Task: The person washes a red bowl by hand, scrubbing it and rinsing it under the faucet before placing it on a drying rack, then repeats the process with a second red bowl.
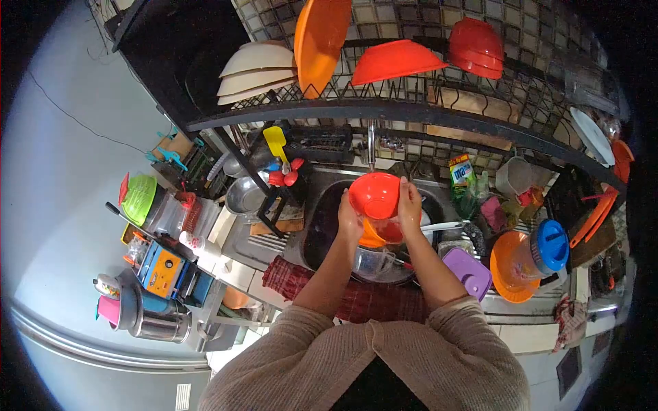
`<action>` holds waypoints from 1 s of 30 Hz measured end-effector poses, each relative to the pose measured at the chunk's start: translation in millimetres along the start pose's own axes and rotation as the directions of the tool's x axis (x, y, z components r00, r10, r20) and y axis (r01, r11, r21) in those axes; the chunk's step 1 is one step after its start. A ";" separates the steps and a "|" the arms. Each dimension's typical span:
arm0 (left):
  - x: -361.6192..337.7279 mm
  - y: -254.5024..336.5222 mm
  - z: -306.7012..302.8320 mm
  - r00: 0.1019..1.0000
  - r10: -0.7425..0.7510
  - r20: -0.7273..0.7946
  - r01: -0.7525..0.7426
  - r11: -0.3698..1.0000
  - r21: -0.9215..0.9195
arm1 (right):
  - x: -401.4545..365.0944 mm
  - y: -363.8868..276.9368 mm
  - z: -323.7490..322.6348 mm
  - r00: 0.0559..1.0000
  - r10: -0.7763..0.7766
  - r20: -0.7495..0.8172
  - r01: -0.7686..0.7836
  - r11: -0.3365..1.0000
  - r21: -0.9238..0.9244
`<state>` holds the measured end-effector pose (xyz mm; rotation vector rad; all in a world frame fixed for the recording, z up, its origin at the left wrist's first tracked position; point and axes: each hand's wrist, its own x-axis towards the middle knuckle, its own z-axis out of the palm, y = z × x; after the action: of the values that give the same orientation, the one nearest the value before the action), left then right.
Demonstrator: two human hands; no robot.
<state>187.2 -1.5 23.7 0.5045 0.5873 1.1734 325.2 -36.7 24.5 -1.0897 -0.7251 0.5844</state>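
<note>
Over the sink (317,229), under the faucet (371,145), I hold a small red-orange bowl (375,194) with its inside turned toward me. My left hand (349,220) presses on its left side, and my right hand (410,204) grips the right rim. Just beneath it, between my wrists, sit an orange bowl (370,237) and a clear plastic container (371,262). Part of the sink's contents is hidden behind my hands and forearms.
Above runs a dark dish rack (411,114) with white bowls (257,67), an orange plate (321,41) and red bowls (399,60). On the right counter are a purple lid (467,274) and a blue-lidded jar (541,253). A red cloth (384,303) lies along the sink's front edge.
</note>
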 end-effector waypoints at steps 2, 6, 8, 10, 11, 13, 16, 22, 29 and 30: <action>1.7 -3.4 4.0 0.999 0.038 -0.022 -0.037 0.998 0.044 | 1.5 5.2 -6.3 1.000 -0.002 -0.003 0.002 1.000 -0.003; 17.4 -16.1 -0.1 0.996 0.009 0.086 -0.010 1.000 0.011 | 3.2 5.1 -15.6 0.998 -0.002 -0.055 0.002 1.000 -0.006; 18.3 -17.9 3.4 0.996 0.008 0.087 -0.012 0.998 0.054 | 4.1 3.8 -19.9 0.997 0.005 -0.071 -0.006 1.000 -0.003; 15.3 -17.2 10.5 0.998 0.000 0.070 -0.006 0.996 0.091 | 6.8 9.0 -26.8 0.995 0.059 -0.078 -0.053 0.995 0.080; 13.8 -17.3 14.3 0.999 -0.006 0.050 -0.001 0.992 0.126 | 8.2 11.5 -30.6 0.995 0.058 -0.082 -0.051 0.995 0.082; 4.5 -13.6 32.1 0.999 -0.018 0.051 0.012 0.992 0.124 | 8.5 10.8 -35.2 0.998 0.028 -0.062 -0.018 0.989 0.148; -6.6 -9.8 47.6 0.998 -0.043 0.044 0.036 0.991 0.132 | 5.2 -6.3 -37.6 0.995 0.071 -0.075 -0.054 0.976 0.212; -16.9 -1.7 61.8 0.993 -0.121 -0.005 0.121 0.988 0.092 | 7.2 -9.5 -35.8 0.997 0.055 -0.061 -0.041 0.978 0.203; 0.7 -2.0 30.8 1.000 -0.022 0.013 0.021 0.992 0.126 | 5.1 -5.5 -19.1 0.995 0.083 -0.062 -0.071 0.982 0.178; 6.5 -2.8 22.8 1.000 -0.019 0.010 0.018 0.992 0.124 | 4.9 -3.0 -16.9 0.995 0.084 -0.052 -0.073 0.979 0.192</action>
<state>206.0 2.3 37.9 0.6096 0.6570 1.1207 341.5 -43.8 23.7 -0.9573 -0.5642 0.6718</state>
